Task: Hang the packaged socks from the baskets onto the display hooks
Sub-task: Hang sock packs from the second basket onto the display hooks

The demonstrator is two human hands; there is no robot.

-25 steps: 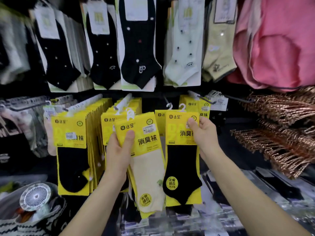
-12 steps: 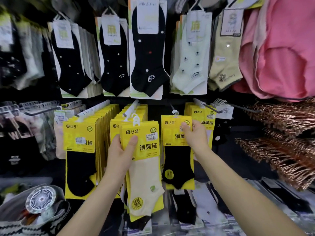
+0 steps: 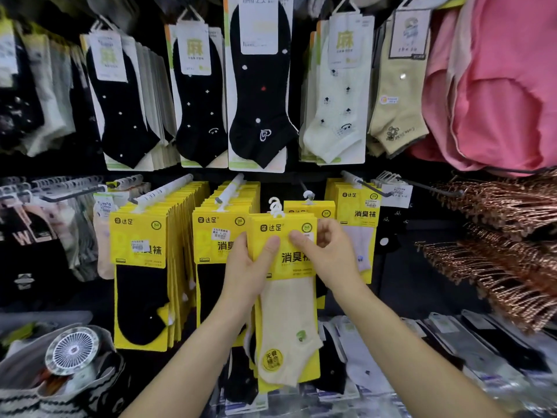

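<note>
Head view: both hands hold a yellow-carded cream sock pack (image 3: pixel 284 285) in front of the display. The left hand (image 3: pixel 247 273) pinches its left edge, thumb across the card; the right hand (image 3: pixel 331 254) grips its upper right, fingers curled behind. Just right of the pack's white hanger (image 3: pixel 275 206), a hook (image 3: pixel 304 188) carries another pack (image 3: pixel 313 208).

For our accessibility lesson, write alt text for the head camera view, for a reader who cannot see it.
Two hands, left and right, hold a yellow pack of cream socks up in front of a shop display. Rows of matching yellow packs hang on hooks behind it, with black and pale socks above and pink fabric at right.
</note>
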